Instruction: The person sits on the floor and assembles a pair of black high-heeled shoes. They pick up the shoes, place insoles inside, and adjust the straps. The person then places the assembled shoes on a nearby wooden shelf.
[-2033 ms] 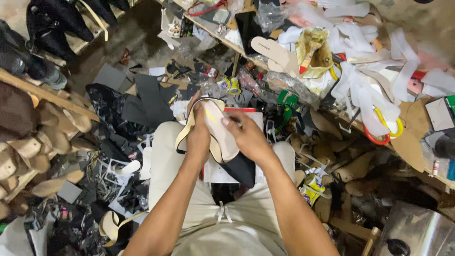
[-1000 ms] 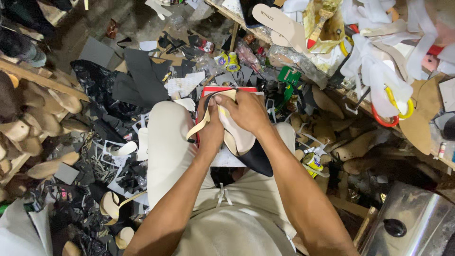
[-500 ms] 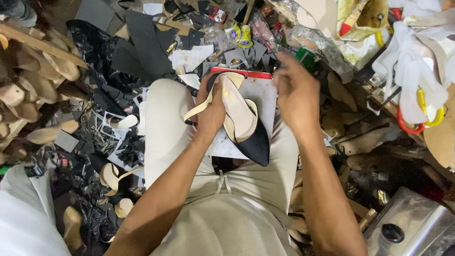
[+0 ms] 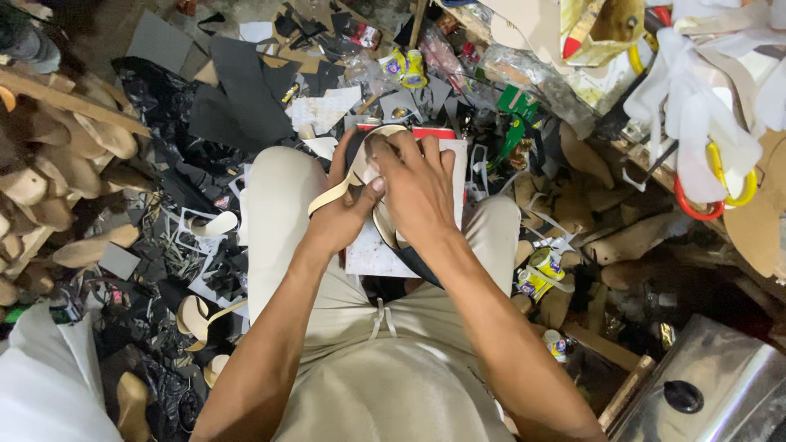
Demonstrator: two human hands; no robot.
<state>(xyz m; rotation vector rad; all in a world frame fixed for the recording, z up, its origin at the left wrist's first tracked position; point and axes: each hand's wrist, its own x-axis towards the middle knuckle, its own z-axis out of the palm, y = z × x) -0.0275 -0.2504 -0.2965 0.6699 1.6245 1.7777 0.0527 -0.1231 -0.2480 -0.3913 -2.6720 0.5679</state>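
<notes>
1. One shoe (image 4: 391, 233) lies on the white board (image 4: 368, 255) across the lap.
2. Left hand (image 4: 342, 214) grips its beige strap (image 4: 340, 190).
3. Right hand (image 4: 416, 184) presses down on the shoe, fingers clasped over it.
4. Two small tins (image 4: 540, 274) sit right of the board.

Shoe (image 4: 391, 237) on board (image 4: 368, 254) across the lap, centre frame. Left hand (image 4: 340, 214) at shoe's 9 o'clock, touching it; right hand (image 4: 417, 184) on top of shoe. Strap (image 4: 344, 184) runs from shoe toward 10 o'clock, over left hand. Glue tins (image 4: 540, 274) on floor at 3 o'clock of lap. Metal box (image 4: 704, 385) at 4 o'clock. Shoe lasts (image 4: 57, 172) stacked at 9 o'clock. Cut sheets (image 4: 246, 90) at 11 o'clock. Hoops (image 4: 712, 184) at 2 o'clock.
</notes>
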